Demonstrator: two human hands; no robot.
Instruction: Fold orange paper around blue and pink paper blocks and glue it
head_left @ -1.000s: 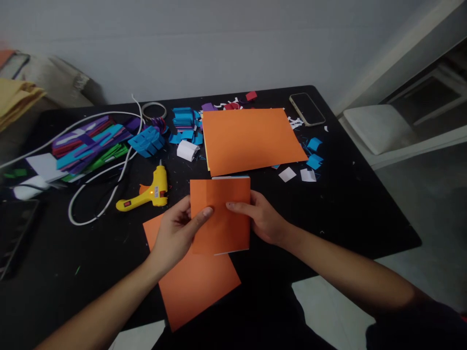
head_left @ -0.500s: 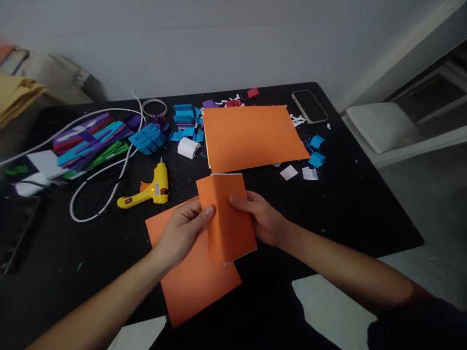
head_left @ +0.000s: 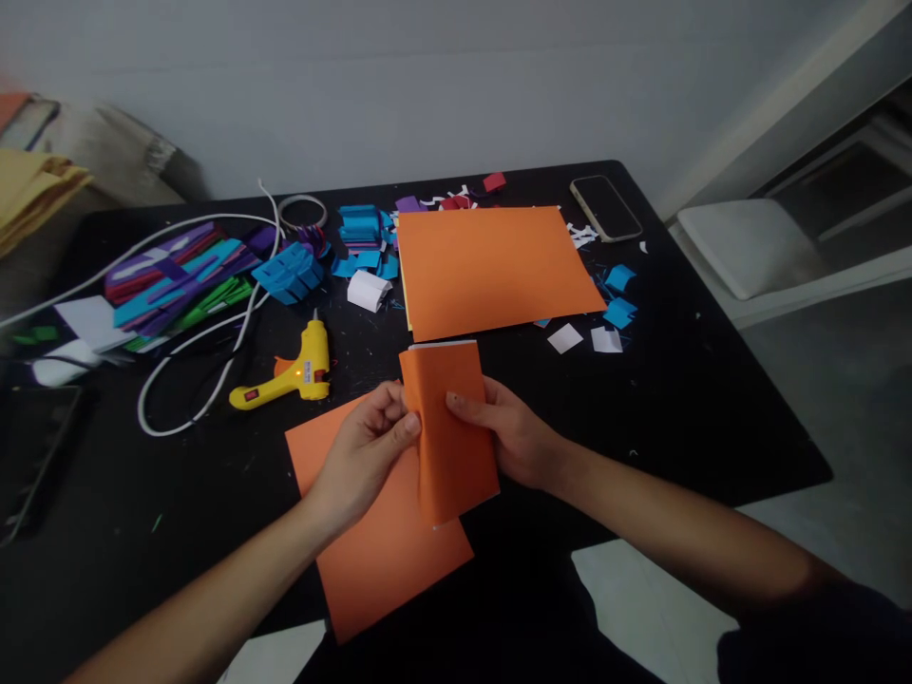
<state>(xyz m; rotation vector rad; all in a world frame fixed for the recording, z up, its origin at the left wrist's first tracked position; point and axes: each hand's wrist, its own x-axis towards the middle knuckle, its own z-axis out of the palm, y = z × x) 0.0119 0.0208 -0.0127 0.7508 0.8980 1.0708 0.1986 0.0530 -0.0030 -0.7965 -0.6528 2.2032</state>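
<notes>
Between my two hands is a piece of orange paper (head_left: 456,456), folded around something white whose edge shows along the top and bottom. My left hand (head_left: 367,437) pinches its left flap between thumb and fingers. On the other side my right hand (head_left: 509,423) grips the right edge, thumb on the front and fingers hidden behind. Below them a larger orange sheet (head_left: 385,570) lies flat on the table, partly covered by the left hand and the folded piece.
Left of my hands lies a yellow glue gun (head_left: 292,375) beside a looped white cable (head_left: 146,399). Behind are an orange sheet stack (head_left: 491,271), blue paper pieces (head_left: 291,273) and bundled coloured strips (head_left: 178,275). A phone (head_left: 605,207) sits near the table's back right corner.
The left flap of the orange paper has been folded further back, so the held piece looks narrower. My left hand has turned slightly with it; my right hand keeps its hold.
</notes>
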